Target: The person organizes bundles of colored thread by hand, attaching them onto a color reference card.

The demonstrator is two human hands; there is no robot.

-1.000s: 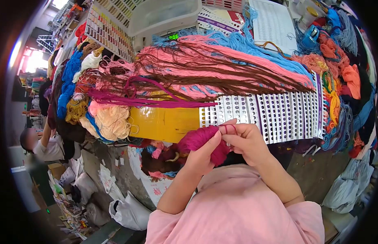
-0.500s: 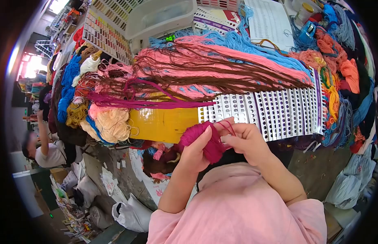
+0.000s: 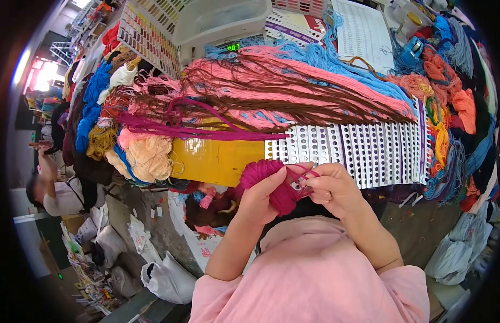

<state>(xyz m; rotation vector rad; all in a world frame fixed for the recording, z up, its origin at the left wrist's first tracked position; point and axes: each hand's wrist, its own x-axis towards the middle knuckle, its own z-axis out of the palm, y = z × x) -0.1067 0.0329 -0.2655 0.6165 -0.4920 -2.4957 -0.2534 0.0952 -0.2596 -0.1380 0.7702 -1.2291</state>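
Observation:
My left hand (image 3: pixel 263 195) is wrapped around a bundle of magenta thread (image 3: pixel 254 172), held in front of my body just off the table's near edge. At the bundle's right side, my right hand (image 3: pixel 336 187) pinches a few magenta strands that loop out from it. Behind my hands lie white cards with rows of punched holes (image 3: pixel 349 153). Magenta strands (image 3: pixel 217 133) stretch leftward from the cards' left edge, and long brown strands (image 3: pixel 314 114) run over pink thread (image 3: pixel 341 89) above them.
A yellow board (image 3: pixel 220 161) lies left of the cards, beside a cream thread bundle (image 3: pixel 147 157). A clear plastic bin (image 3: pixel 223 24) sits above a green digital display (image 3: pixel 233 47). Colour sample charts (image 3: pixel 147 40) stand at the back left. Another person (image 3: pixel 64 196) is at far left.
My right hand has turned a little and shifted slightly right, drawing the magenta strands out from the bundle. My left hand keeps its hold. The view has shifted slightly.

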